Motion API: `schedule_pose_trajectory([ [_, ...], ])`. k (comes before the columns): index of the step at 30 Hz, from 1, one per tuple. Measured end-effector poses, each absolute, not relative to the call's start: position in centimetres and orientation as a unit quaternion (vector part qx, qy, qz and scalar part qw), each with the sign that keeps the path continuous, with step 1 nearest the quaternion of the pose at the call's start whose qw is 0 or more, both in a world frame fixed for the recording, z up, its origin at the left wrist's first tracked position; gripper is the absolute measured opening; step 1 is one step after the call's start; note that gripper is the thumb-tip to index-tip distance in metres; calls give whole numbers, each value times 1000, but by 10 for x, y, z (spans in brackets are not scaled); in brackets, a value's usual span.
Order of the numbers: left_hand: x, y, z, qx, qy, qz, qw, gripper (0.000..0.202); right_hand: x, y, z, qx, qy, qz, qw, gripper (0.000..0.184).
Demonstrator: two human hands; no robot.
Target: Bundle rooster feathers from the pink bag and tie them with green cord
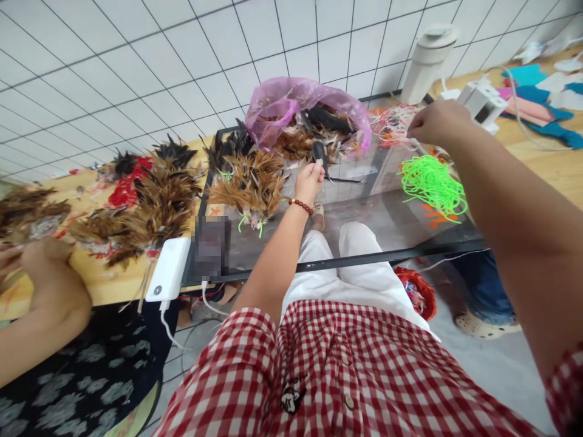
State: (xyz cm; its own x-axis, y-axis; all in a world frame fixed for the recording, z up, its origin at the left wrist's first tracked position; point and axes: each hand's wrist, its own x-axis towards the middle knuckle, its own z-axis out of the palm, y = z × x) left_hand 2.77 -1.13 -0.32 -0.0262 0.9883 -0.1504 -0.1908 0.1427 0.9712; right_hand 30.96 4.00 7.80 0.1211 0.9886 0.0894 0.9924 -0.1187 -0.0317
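My left hand is closed on a dark feather, held upright just in front of a pink plastic bag full of brown and black feathers. My right hand reaches far right with fingers pinched together over a tangle of pale and orange strings; what it pinches is too small to name. A pile of neon green cord lies below that hand on the glass tabletop. Bundles of brown feathers tied with green cord lie left of my left hand.
More feather bundles and a red one cover the wooden table at left. A white power bank sits at its edge. Another person's hand rests at far left. A white jug stands at the back right.
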Motion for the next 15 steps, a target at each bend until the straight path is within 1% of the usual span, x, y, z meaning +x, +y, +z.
schedule_pose_trajectory([
  [4,26,-10,-4,397,498,514,575,32,319,52,83,-806,-590,25,31,34],
  [8,26,-10,-4,390,505,512,575,34,338,65,86,-781,-624,16,-12,40],
  [11,25,-10,-5,388,504,509,580,34,352,72,84,-751,-656,57,-45,47],
  [13,25,-9,-5,392,502,505,583,33,356,71,81,-737,-669,70,-70,43],
  [15,24,-9,-6,399,500,505,580,33,357,65,77,-729,-675,63,-91,31],
])
